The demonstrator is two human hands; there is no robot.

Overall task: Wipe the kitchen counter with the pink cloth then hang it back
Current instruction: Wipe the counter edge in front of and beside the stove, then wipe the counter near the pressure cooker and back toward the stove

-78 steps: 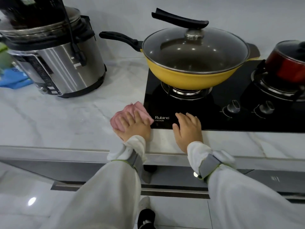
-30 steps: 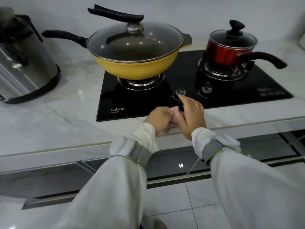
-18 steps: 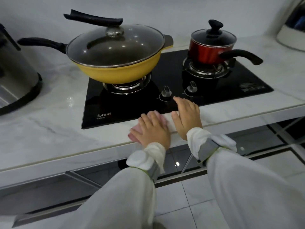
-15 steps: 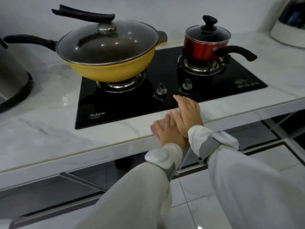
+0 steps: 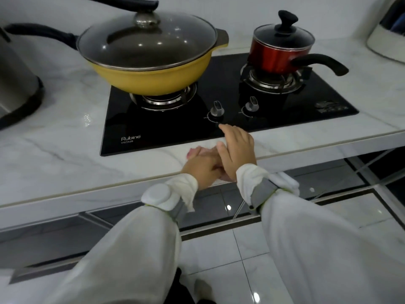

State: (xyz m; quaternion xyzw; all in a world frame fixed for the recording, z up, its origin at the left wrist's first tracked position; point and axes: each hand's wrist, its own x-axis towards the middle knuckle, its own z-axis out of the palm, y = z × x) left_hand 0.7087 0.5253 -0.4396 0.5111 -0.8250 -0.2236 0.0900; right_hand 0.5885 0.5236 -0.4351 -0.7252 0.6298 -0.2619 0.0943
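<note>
A white marbled desk (image 5: 54, 154) carries a black gas hob (image 5: 274, 119), with a yellow lidded wok (image 5: 153, 77) on its left burner and a small red saucepan (image 5: 274, 55) on the right one. I see both hands at the desk's front edge. My left hand (image 5: 202, 171) presses down on the pink cloth (image 5: 195, 152), mostly hidden beneath it; I cannot tell whether its fingers curl. My right hand (image 5: 238, 150) lies flat, fingers straight, overlapping the left, fingertips just reaching the hob's front edge.
</note>
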